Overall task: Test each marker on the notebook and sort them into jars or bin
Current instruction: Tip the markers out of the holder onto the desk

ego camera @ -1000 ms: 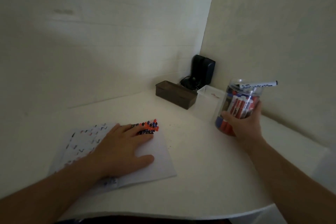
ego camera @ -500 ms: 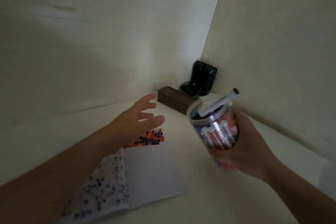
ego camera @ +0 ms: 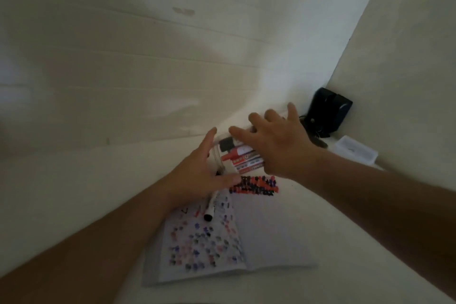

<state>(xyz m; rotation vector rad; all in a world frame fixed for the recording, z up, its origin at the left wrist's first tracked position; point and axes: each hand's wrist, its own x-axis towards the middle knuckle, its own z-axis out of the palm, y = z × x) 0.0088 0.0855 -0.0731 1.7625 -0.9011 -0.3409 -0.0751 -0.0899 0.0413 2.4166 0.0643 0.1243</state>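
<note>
White table (ego camera: 320,217) fills the near ground, and on it the notebook (ego camera: 266,239) lies open, its left page crowded with small red, blue and black test marks, its right page bare apart from a thick band of red and black marks along its far edge. Just beyond that far edge is the clear jar (ego camera: 237,153), tipped onto its side with its mouth toward the left, red, black and blue markers packed inside. The right hand (ego camera: 278,145) is spread over the jar from above and the right, fingers straight and splayed, pressing rather than curling round it. The left hand (ego camera: 199,170) is at the jar's mouth, fingers straight, thumb out toward the right, palm cupping the opening. Below it a white marker with a black cap (ego camera: 211,207) lies across the notebook's left page. Off to the far right, a clear plastic bin (ego camera: 355,150) by the wall, and a black device (ego camera: 330,113) in the corner.
</note>
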